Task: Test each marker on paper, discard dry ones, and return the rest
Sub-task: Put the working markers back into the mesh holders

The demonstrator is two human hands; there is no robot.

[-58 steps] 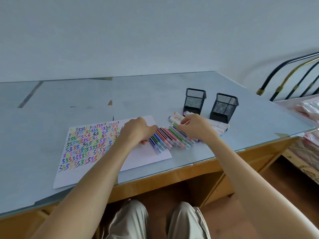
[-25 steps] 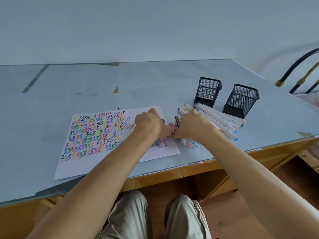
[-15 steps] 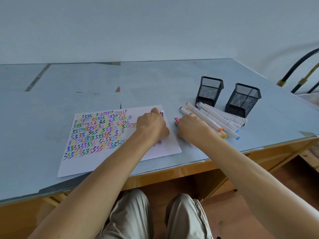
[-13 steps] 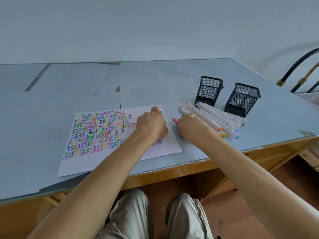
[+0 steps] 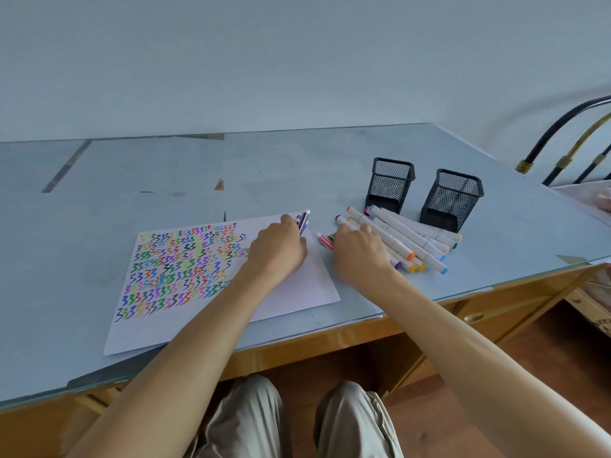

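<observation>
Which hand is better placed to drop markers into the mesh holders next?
Probably the right hand: it rests on thin markers nearer both mesh holders. The left hand grips a bundle over the paper, farther away.

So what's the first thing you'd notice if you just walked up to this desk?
Probably the sheet of paper, its left part packed with rows of rainbow squiggles. Next, the left hand on the paper's far right corner, gripping a bunch of thin markers, and the right hand over more on the desk. Behind a pile of fat white markers stand two black mesh cups.
</observation>
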